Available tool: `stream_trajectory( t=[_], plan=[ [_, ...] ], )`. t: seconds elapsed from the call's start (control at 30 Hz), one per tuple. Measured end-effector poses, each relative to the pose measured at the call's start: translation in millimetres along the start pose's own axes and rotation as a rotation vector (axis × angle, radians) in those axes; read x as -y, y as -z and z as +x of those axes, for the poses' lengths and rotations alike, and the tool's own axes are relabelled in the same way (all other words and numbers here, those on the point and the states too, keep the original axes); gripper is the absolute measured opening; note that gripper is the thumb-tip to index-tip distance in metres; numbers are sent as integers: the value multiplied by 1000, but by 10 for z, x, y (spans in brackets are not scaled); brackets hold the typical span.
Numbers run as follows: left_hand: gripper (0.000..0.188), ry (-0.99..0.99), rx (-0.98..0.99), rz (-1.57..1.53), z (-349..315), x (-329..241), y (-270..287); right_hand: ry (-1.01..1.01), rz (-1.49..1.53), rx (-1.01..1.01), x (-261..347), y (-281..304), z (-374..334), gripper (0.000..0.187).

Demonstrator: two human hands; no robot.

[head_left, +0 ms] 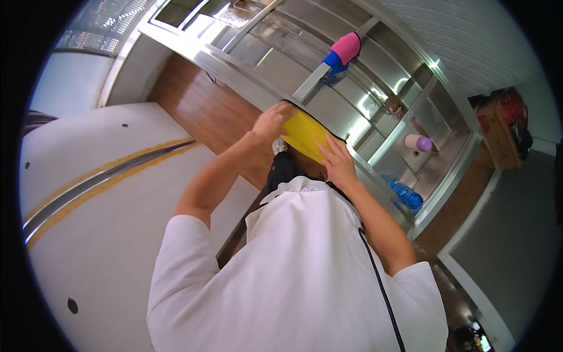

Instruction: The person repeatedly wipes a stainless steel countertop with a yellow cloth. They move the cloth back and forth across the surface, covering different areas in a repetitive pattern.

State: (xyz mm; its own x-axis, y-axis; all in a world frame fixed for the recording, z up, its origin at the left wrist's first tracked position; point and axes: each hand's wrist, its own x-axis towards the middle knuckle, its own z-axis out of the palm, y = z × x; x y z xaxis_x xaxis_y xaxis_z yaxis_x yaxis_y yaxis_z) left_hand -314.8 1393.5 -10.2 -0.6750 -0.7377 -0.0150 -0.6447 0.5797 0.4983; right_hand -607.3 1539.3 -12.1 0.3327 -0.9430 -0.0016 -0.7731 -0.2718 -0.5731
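Yellow cloth (306, 132): left hand (273, 121) at its left end, fingers bent, grip unclear; right hand (339, 161) at right end, fingers spread. Pink cloth (346, 47) beyond it.

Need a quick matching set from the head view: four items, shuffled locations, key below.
1. Yellow cloth
2. Pink cloth
3. Purple-lidded bottle
4. Cardboard box

A. In the right-end section of the metal unit
B. On a metal bar, against a blue cloth
C. Outside the metal unit, to its right
D. Between left hand and right hand

Pairs: 1-D, 2-B, 3-A, 4-C
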Motion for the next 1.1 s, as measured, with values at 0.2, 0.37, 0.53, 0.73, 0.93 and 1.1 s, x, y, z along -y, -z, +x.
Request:
stream_trajectory(
  t=[0.2, 0.37, 0.53, 0.73, 0.93, 1.1],
  plan=[
    [42, -170, -24, -246, 152, -1010, -793, -234, -47, 65, 36, 355, -597, 69],
    [39, -97, 56, -235, 186, -675, -562, -233, -175, 85, 291, 109, 41, 73],
    [42, -55, -260, -116, -16, 556, 145, -91, -148, -33, 740, -512, 1224, 77],
    [48, 31, -165, 124, 7, 702, 421, -27, -148, -60, 912, -660, 1771, 71],
    [55, -193, 120, 50, 269, -257, -140, -154, -72, -70, 369, -186, 396, 74],
    [53, -408, 341, 157, 529, -1330, -646, -294, -134, -5, -18, 351, -763, 74]
  ],
)
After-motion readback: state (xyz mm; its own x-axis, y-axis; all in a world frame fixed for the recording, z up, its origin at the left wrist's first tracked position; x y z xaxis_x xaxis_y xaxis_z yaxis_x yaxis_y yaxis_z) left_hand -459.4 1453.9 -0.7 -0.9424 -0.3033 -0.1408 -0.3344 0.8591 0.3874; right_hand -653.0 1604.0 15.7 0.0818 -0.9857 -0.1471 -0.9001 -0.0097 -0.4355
